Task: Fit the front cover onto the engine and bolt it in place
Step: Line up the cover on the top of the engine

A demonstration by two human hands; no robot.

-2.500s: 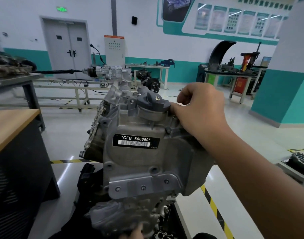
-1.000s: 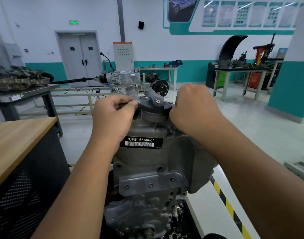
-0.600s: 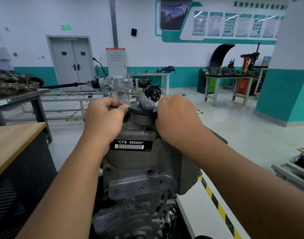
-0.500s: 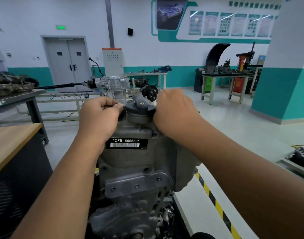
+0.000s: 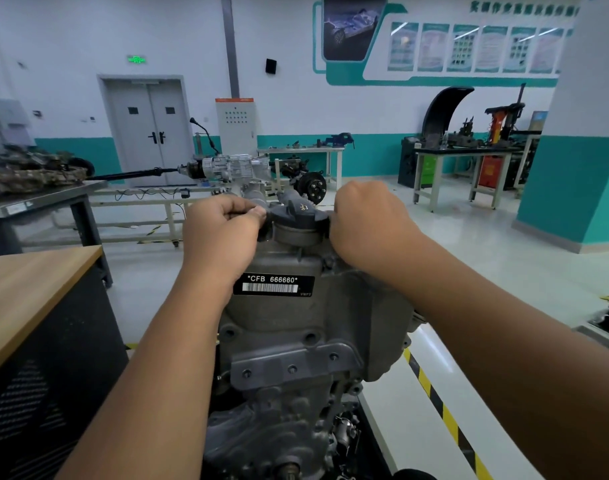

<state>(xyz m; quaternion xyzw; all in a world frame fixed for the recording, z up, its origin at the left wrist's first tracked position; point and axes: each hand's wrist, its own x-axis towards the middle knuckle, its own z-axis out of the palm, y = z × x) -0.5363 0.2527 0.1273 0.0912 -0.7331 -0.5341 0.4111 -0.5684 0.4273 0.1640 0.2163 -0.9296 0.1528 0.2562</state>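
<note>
The grey cast front cover (image 5: 296, 323), with a black label reading CFB 666660, stands upright against the engine (image 5: 279, 431) in front of me. A dark oil filler cap (image 5: 299, 216) sits on its top. My left hand (image 5: 220, 233) is at the cover's top left corner, beside the cap, with thumb and curled fingers pinched together there. My right hand (image 5: 369, 223) has its fingers curled over the cover's top right corner. Both hands hide whatever small part lies under the fingertips. Several bolt holes show across the cover's middle.
A wood-topped black cabinet (image 5: 26, 282) stands close on the left. Yellow-black floor tape (image 5: 434, 393) runs past the engine's right side. Behind the engine is a gearbox with a shaft on a frame (image 5: 234, 168); a grey table (image 5: 43, 199) stands at the far left and workbenches (image 5: 462, 157) at the back right.
My left hand came up from the cover's bottom edge to its top left corner. My right hand stayed at the top right. Over the last half second both hands barely moved.
</note>
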